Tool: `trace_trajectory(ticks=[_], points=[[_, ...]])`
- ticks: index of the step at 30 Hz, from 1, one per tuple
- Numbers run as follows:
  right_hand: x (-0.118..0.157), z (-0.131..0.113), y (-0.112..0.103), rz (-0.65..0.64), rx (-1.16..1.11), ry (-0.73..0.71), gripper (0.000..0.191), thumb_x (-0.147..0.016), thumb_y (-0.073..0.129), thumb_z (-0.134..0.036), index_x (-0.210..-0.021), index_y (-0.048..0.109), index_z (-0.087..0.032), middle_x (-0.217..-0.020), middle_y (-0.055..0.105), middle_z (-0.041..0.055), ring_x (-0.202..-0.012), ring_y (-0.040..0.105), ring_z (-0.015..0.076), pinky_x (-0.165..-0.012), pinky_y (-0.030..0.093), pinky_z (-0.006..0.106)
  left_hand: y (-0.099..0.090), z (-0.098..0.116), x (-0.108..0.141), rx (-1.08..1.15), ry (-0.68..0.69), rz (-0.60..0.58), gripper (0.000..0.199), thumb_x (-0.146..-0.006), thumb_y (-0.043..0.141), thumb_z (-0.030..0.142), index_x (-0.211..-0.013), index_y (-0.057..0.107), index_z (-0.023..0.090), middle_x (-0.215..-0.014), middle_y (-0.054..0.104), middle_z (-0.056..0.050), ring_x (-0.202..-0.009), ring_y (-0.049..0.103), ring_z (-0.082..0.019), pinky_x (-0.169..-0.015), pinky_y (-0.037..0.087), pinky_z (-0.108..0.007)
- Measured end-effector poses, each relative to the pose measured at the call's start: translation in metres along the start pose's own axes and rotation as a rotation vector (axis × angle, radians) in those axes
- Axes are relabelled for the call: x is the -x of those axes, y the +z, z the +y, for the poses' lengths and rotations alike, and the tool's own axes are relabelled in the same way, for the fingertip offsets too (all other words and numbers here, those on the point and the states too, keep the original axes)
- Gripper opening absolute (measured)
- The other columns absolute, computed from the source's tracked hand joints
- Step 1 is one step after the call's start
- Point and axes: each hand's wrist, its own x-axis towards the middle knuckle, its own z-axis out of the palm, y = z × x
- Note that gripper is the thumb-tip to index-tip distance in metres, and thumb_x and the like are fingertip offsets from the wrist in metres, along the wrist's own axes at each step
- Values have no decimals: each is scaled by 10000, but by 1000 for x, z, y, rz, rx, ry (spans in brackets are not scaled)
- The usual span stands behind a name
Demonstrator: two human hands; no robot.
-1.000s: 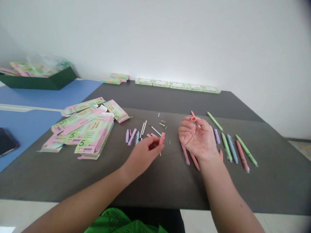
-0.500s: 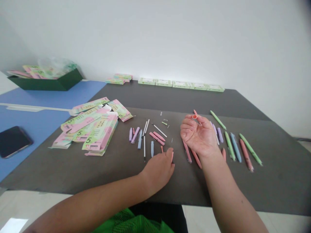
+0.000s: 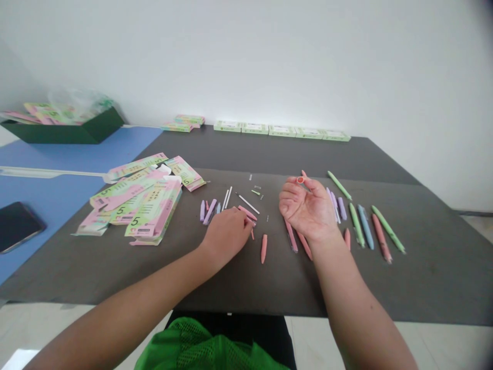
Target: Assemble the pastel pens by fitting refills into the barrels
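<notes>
In mid-frame, a pink tube (image 3: 300, 180) in the right hand (image 3: 308, 209)

Right of centre, the right hand turns its palm up, fingers curled, thumb and forefinger pinched on the tube, whose round open end faces the camera. Just left of centre, the left hand (image 3: 226, 234) lies palm down, fingers bent over pink pen pieces (image 3: 247, 212); whether they grip one cannot be told. A loose pink barrel (image 3: 264, 249) lies between the hands, lower in the frame. White refills (image 3: 247, 203) and purple pieces (image 3: 210, 211) lie near the left hand. At the right, green, blue and pink pens (image 3: 381, 238) rest aslant on the dark table (image 3: 435, 277). At the left, pink-and-green boxes (image 3: 150, 213) overlap in a heap. Upper centre, pale-green boxes (image 3: 282, 131) form a row.
</notes>
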Motion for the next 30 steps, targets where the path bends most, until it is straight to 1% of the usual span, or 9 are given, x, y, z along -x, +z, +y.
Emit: trace_trajectory(ticks=[4,7,11,14,18,21,23,26,30], points=[[-2,0,-1,-69,-211,74,157,-841,410,-278,-726,503,-224,-602,415,-49,-502,393,84,-535,431,182,14,11,0,-191,-34,-90,324,-846,496,374,-736,686,136,-776,681,-131,-762,634,-251,-698,456,-347],[-4,0,-2,-129,-388,132,107,-817,449,-246,-735,509,-214,-599,438,-57,-497,413,64,-529,434,159,20,15,0,-277,-33,-106,322,-853,459,326,-778,693,118,-813,695,-147,-789,649,-283,-684,460,-376],[-5,1,-3,-131,-488,171,83,-801,458,-226,-736,505,-210,-596,456,-58,-501,441,60,-525,443,160,23,14,-2,-300,-31,-108,308,-841,414,227,-801,693,103,-822,700,-154,-783,656,-294,-660,453,-381],[-5,2,-3,-144,-525,180,51,-783,471,-211,-746,505,-202,-599,456,-60,-508,449,56,-528,447,155,20,12,-3,-230,-43,-107,287,-822,421,205,-747,682,112,-783,691,-147,-754,650,-276,-651,436,-359],[-6,4,-2,-143,-505,173,16,-760,502,-214,-754,503,-199,-598,451,-66,-501,442,53,-526,446,154,-1,10,-7,83,-84,-77,219,-806,474,234,-712,655,157,-741,666,-78,-693,603,-199,-640,396,-300],[-6,6,-1,-146,-474,161,33,-740,524,-213,-745,499,-192,-606,460,-66,-506,443,49,-536,450,158,-19,2,-12,421,-145,-82,224,-812,495,315,-687,626,184,-646,605,-13,-596,518,-148,-570,343,-263],[-6,8,-1,-145,-439,140,34,-733,528,-203,-731,496,-191,-596,462,-66,-498,436,50,-523,439,162,-26,-7,-16,667,-195,-38,234,-809,502,339,-649,585,189,-588,530,19,-563,458,-123,-545,316,-242],[-7,9,-2,-131,-363,103,46,-725,524,-168,-703,493,-194,-525,423,-77,-439,385,50,-446,377,155,-27,-22,-21,995,-256,89,228,-775,531,305,-585,510,181,-578,447,36,-565,397,-101,-545,309,-220],[-10,10,-5,-50,-292,64,68,-708,552,-146,-711,513,-202,-464,412,-99,-373,337,37,-379,309,132,-18,-36,-24,1306,-323,140,248,-736,552,264,-525,460,174,-571,403,36,-554,357,-92,-523,314,-209]])
